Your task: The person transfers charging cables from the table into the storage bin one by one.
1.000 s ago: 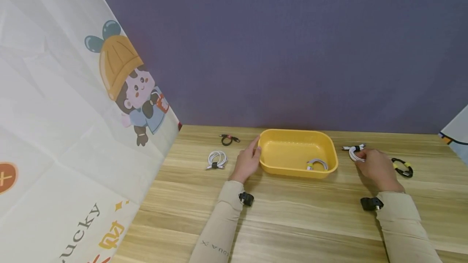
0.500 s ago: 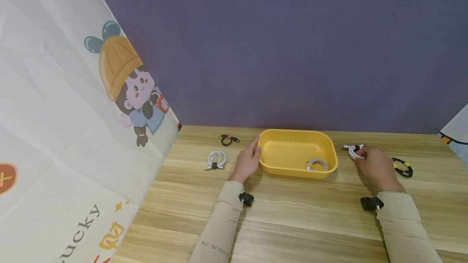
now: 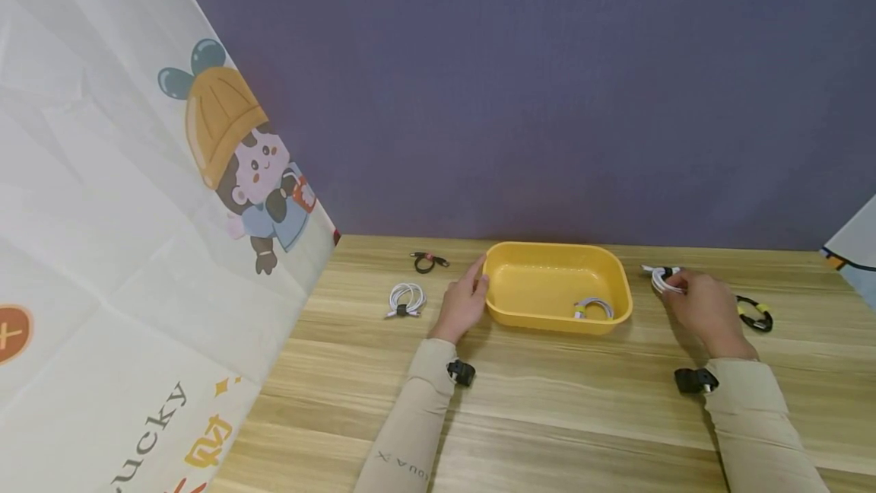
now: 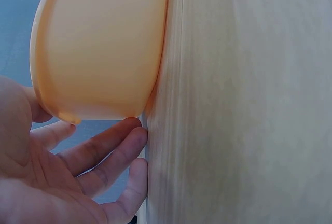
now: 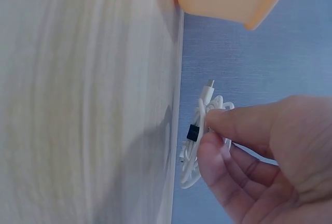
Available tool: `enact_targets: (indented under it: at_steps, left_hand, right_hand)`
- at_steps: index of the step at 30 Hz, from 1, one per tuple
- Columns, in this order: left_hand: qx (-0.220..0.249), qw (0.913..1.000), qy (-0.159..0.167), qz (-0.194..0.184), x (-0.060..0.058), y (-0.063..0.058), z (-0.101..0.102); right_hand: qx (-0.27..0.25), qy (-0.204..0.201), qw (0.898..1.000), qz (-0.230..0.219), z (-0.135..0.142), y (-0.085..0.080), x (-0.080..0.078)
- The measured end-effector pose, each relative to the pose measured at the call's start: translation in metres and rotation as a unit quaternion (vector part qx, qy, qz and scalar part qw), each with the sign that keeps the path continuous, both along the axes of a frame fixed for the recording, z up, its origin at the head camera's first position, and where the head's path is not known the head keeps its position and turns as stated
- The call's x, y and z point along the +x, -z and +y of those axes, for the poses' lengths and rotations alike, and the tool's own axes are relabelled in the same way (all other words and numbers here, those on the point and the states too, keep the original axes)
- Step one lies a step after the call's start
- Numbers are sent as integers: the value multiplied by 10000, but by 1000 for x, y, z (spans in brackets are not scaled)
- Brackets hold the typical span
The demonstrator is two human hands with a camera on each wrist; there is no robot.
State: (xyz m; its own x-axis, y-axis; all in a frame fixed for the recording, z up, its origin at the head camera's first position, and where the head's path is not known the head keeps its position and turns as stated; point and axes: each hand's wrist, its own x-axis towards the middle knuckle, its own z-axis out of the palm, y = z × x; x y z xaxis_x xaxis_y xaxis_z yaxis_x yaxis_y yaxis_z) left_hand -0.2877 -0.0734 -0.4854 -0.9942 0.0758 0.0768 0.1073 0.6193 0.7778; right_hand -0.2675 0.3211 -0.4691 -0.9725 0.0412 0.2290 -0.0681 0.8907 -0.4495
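Note:
In the head view, my left hand [image 3: 462,307] rests against the left end of a yellow plastic bin [image 3: 557,320]. Its fairly straight fingers [image 4: 104,151] touch the outer wall, seen in the left wrist view. To the right of the bin, my right hand [image 3: 705,312] pinches a coiled white charging cable [image 3: 662,278] between thumb and index finger. The right wrist view shows this cable [image 5: 193,154] raised off the table, with a black strap and a bare metal plug end. Inside the bin, at its right front corner, lies a pale coiled cable [image 3: 597,306] with a yellow tie.
A black cable with yellow ties [image 3: 755,315] lies just right of my right hand. Left of the bin are a white coiled cable [image 3: 407,300] and a small black cable with a red tie [image 3: 429,261]. A dark wall panel [image 3: 547,97] stands behind the wooden table [image 3: 547,417].
My right hand has raised the white charging cable a little, and its plug ends have tilted. My left hand and the bin have stayed in place.

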Motion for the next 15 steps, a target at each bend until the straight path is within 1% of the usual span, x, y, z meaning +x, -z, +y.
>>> enact_targets:
  at_steps: [4,15]
  left_hand:
    - [4,10000,-14,-12,0,0,0]
    - [20,10000,2,-1,0,0,-1]
  right_hand:
    - [-31,12,10000,6,-2,-2,0]
    - [-99,32,9997,205,-3,-4,1]
